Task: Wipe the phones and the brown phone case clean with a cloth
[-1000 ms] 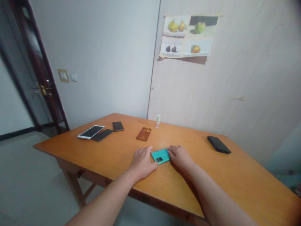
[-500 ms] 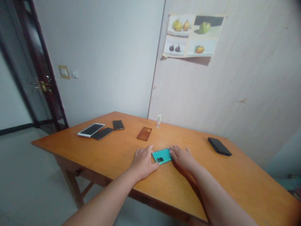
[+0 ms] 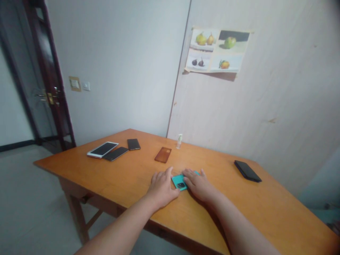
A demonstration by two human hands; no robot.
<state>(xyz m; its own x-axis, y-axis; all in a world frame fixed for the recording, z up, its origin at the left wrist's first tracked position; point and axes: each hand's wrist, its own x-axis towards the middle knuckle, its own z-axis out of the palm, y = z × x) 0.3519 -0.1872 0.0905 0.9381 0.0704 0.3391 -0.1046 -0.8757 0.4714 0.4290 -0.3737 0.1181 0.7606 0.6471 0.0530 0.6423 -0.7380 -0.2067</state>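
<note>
A teal phone lies on the wooden table, its back and dark camera block facing up. My left hand grips the phone's left end, thumb at the near corner and forefinger at the far one. Across the right part of the phone's back rests my right hand, fingers laid flat and covering much of it. Just beyond my hands is a brown see-through phone case, lying flat and apart from both.
A small clear pump bottle stands near the wall. To the left lie a white tablet, a dark phone against it and another black phone. A black wallet-like case is on the right of the table.
My right hand has slid left from the phone's right end onto its back, hiding more of it. My left hand keeps its grip. The view has tipped slightly upward.
</note>
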